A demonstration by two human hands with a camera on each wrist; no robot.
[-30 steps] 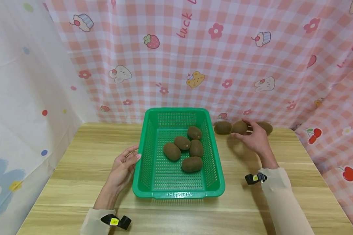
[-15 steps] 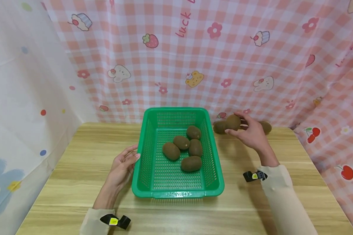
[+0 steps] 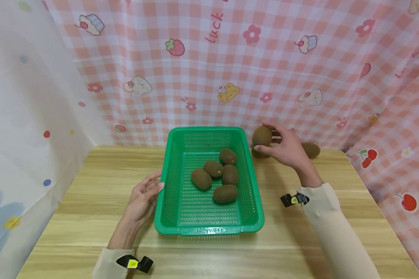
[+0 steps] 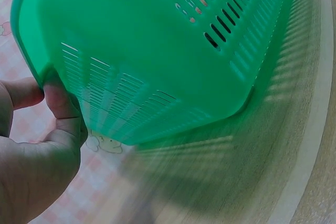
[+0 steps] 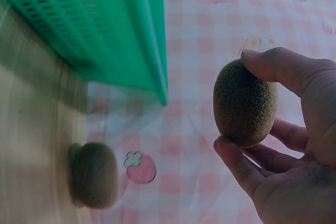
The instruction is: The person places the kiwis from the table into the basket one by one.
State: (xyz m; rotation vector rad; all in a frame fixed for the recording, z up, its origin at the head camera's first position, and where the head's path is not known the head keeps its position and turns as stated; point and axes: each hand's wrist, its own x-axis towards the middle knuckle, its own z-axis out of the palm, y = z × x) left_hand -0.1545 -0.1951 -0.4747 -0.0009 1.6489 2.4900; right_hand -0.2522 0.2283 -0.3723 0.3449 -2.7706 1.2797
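A brown kiwi (image 3: 262, 136) is held between the thumb and fingers of my right hand (image 3: 287, 148), raised beside the basket's far right corner. In the right wrist view that kiwi (image 5: 244, 103) shows clear of the table. Below it a second kiwi (image 5: 95, 175) lies on the table, partly covered by the held one in the head view. My left hand (image 3: 142, 199) pinches the left rim of the green plastic basket (image 3: 209, 230); thumb and finger close on the rim (image 4: 26, 40) in the left wrist view. Several kiwis, such as one near the front (image 3: 225, 193), lie inside.
Another kiwi (image 3: 310, 150) lies at the table's back edge, right of my right hand. The wooden table (image 3: 90, 209) ends at a pink checked curtain (image 3: 195, 77) behind, with a white curtain (image 3: 38, 97) on the left.
My right hand has lifted a kiwi from the row at the back and carried it left, toward the basket. The left hand has stayed at the rim.
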